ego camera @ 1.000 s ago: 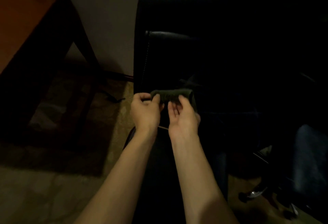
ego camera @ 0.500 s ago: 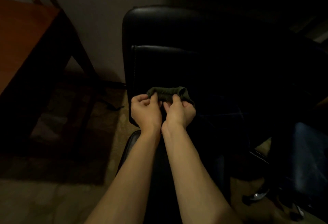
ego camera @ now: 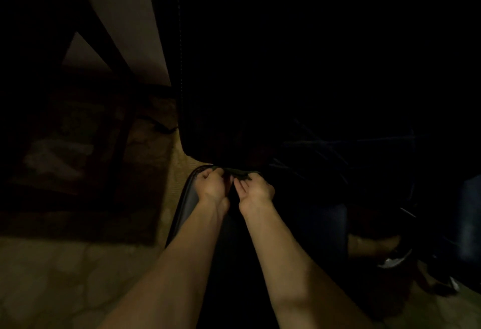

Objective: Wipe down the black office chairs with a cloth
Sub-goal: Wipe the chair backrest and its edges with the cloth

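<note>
Since half a second ago, both hands and the cloth have been carried lower against the black office chair (ego camera: 234, 68), from the middle of its backrest down to the gap where the backrest meets the seat. The chair is seen filling the middle of the view, its backrest upright and its glossy top edge caught by a little light; a line of stitching is visible down the backrest's left side. To the left of the chair, a pale wall (ego camera: 125, 16) is seen, and further left the dark legs of a wooden table (ego camera: 109, 50) are made out. Below and left of the chair, a patterned carpet (ego camera: 65, 271) is shown in dim light. To the right of the chair, the scene is too dark for anything to be told with certainty.

Two bare forearms are extended over the chair seat. The left hand (ego camera: 212, 185) is held at the seat's rear left corner, its fingers curled tight on the left end of the cloth. The right hand (ego camera: 256, 190) is held just beside it, palm turned inward, fingers bent and pinching the cloth's right end. The dark green cloth (ego camera: 240, 172) is stretched between the two hands, directly under the backrest's lower edge; whether it touches the chair cannot be told.
</note>
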A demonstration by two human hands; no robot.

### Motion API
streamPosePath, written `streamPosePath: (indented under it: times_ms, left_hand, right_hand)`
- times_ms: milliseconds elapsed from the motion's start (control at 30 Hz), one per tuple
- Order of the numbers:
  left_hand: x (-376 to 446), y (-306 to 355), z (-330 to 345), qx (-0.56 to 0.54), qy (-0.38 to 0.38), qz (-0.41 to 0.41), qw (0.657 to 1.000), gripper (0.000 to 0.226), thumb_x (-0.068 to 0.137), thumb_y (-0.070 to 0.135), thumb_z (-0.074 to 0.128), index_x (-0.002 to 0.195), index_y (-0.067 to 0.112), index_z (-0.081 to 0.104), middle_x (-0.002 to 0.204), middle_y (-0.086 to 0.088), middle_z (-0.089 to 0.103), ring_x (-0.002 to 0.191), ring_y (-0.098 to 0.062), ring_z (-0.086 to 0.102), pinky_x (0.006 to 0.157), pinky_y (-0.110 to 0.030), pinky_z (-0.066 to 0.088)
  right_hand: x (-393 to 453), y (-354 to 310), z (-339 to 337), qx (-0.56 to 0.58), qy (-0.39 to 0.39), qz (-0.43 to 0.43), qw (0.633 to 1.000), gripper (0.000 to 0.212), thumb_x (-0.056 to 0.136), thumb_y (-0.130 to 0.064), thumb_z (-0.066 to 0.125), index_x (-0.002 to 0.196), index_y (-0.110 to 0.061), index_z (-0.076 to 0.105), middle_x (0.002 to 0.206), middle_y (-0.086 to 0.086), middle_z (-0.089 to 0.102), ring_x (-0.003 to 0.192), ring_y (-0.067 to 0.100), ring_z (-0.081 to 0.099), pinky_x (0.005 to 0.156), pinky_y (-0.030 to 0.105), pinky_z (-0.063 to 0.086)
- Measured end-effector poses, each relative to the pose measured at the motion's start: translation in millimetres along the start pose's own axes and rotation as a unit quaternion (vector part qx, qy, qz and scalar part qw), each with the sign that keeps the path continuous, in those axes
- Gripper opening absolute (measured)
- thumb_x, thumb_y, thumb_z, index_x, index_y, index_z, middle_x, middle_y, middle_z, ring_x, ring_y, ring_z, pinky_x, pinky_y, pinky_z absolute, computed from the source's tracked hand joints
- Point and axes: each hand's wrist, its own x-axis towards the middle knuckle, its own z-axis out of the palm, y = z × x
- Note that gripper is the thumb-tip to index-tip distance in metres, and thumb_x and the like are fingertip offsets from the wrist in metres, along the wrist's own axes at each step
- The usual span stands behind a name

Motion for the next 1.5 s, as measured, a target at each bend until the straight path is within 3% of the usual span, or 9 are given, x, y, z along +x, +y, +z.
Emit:
streamPosePath:
  times_ms: [133,367,500,733,933,1000,1100,1300,1500]
  left_hand:
    - [24.0,-6.5,2.8,-0.004,0.0,-0.085,0.996,0.016,0.1,0.006,0.049,0.098,0.001,0.064,0.095,-0.015,0.065,0.074,-0.021,0.061,0.054,-0.022,0.054]
    - [-6.3,6.7,-3.4,-0.034,-0.084,-0.088,0.992,0.021,0.101,0.009,0.047,0.092,0.004,0.064,0.081,-0.008,0.063,0.072,-0.016,0.06,0.069,-0.022,0.053]
    - [-49.8,25.4,-4.6,-0.051,-0.123,-0.039,0.99,0.018,0.099,0.011,0.05,0.101,0.004,0.066,0.092,-0.012,0.068,0.083,-0.02,0.065,0.085,-0.028,0.052]
    - [-142.3,83.9,35.7,-0.001,-0.116,0.116,0.986,0.005,0.094,0.007,0.063,0.091,0.005,0.067,0.084,-0.007,0.072,0.073,-0.012,0.071,0.063,-0.021,0.058]
    - [-181.9,140.0,97.0,0.03,-0.105,0.23,0.967,0.007,0.085,0.009,0.073,0.082,0.007,0.068,0.084,-0.013,0.075,0.079,-0.023,0.075,0.07,-0.034,0.062]
    - [-179.3,139.5,100.2,0.054,-0.087,0.253,0.962,0.009,0.085,0.013,0.073,0.081,0.009,0.067,0.085,-0.012,0.074,0.08,-0.022,0.074,0.072,-0.035,0.062]
    - [-164.4,124.1,90.9,0.089,-0.053,0.273,0.956,0.012,0.085,0.017,0.073,0.08,0.013,0.063,0.087,-0.011,0.072,0.081,-0.023,0.072,0.074,-0.038,0.061]
    - [-110.5,58.9,49.6,0.139,-0.022,0.187,0.972,0.021,0.091,0.014,0.068,0.077,0.012,0.051,0.085,-0.012,0.062,0.083,-0.025,0.061,0.079,-0.041,0.055]
    - [-117.5,57.7,39.6,0.066,-0.047,0.132,0.988,0.008,0.093,0.002,0.06,0.089,0.007,0.055,0.084,-0.011,0.063,0.074,-0.016,0.062,0.053,-0.017,0.053]
  right_hand:
    - [14.5,0.3,-3.6,-0.022,-0.017,0.047,0.998,0.03,0.098,-0.004,0.052,0.127,0.003,0.056,0.117,0.019,0.063,0.103,0.026,0.064,0.088,0.03,0.052]
    - [-13.1,-8.7,-11.9,0.017,-0.086,0.049,0.995,0.013,0.094,0.001,0.055,0.104,0.005,0.063,0.097,0.021,0.064,0.085,0.026,0.064,0.068,0.025,0.053]
    - [-48.6,-17.6,-7.6,0.061,-0.114,0.013,0.991,0.032,0.093,0.0,0.057,0.124,0.008,0.058,0.12,0.026,0.062,0.107,0.03,0.063,0.074,0.028,0.055]
    - [-136.1,-76.5,42.4,0.18,-0.104,-0.087,0.974,0.033,0.092,0.006,0.055,0.126,0.005,0.055,0.113,0.021,0.062,0.089,0.022,0.062,0.07,0.025,0.057]
    - [-200.3,-140.9,71.9,0.179,-0.106,-0.176,0.962,0.014,0.09,0.009,0.056,0.083,-0.002,0.055,0.103,0.024,0.063,0.077,0.023,0.064,0.065,0.026,0.059]
    - [-198.3,-140.2,70.6,0.145,-0.106,-0.199,0.963,0.003,0.09,0.007,0.058,0.091,0.005,0.06,0.101,0.024,0.065,0.08,0.026,0.067,0.067,0.028,0.06]
    - [-172.1,-123.3,64.2,0.122,-0.078,-0.219,0.965,0.018,0.09,0.004,0.058,0.106,0.011,0.063,0.103,0.025,0.068,0.089,0.032,0.07,0.071,0.034,0.06]
    - [-104.4,-74.6,27.1,0.02,-0.008,-0.152,0.988,0.025,0.094,-0.004,0.059,0.118,0.004,0.061,0.112,0.02,0.066,0.102,0.032,0.066,0.087,0.043,0.057]
    - [-104.1,-74.3,12.0,0.01,-0.009,-0.116,0.993,0.027,0.091,0.002,0.057,0.117,0.007,0.06,0.113,0.024,0.064,0.104,0.034,0.065,0.081,0.034,0.056]
